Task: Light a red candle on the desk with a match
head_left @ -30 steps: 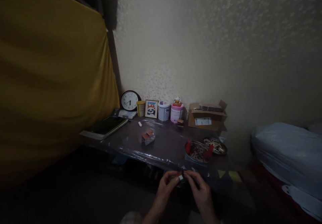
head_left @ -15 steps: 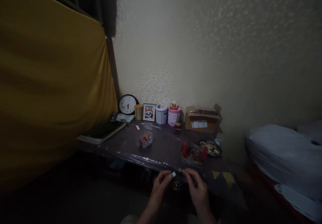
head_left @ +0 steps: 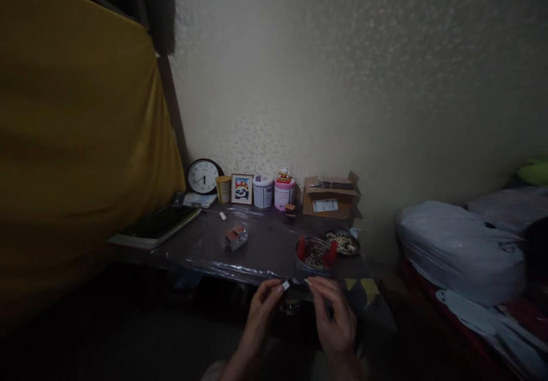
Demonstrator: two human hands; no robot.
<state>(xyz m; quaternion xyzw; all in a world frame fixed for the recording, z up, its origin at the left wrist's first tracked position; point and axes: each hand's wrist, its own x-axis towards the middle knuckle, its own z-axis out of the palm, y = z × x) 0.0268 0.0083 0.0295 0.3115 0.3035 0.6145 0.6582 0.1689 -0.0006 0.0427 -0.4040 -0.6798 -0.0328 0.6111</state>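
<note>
Scene is dim; fine detail is limited.

A small pale object (head_left: 285, 284) is pinched between thumb and fingertips of the left hand (head_left: 263, 307), whose fingers are curled closed around it. It is held just in front of the near edge of the low table (head_left: 265, 238). What the object is cannot be told.

The right hand (head_left: 331, 315) is raised beside the left, just apart from it, fingers loosely bent and partly closed. A thin pale tip is seen at its fingertips (head_left: 309, 282); whether something is gripped there cannot be told.

On the table, which is covered with clear plastic sheet:
- a round metal tray (head_left: 314, 253) with two red pieces at its rim is set near the front edge, just beyond the hands;
- a second dish (head_left: 342, 242) is placed touching or just beside that tray, on the side toward the bed;
- a small plastic-wrapped packet (head_left: 236, 237) lies mid-table;
- a wall clock (head_left: 202, 176), a framed panda picture (head_left: 242, 189), a white tin (head_left: 262, 191), a pink tin (head_left: 284, 193) and a cardboard box (head_left: 329, 197) are lined along the back edge against the wall;
- a dark notebook (head_left: 156, 225) lies at the end nearest the yellow curtain (head_left: 77, 141).
</note>
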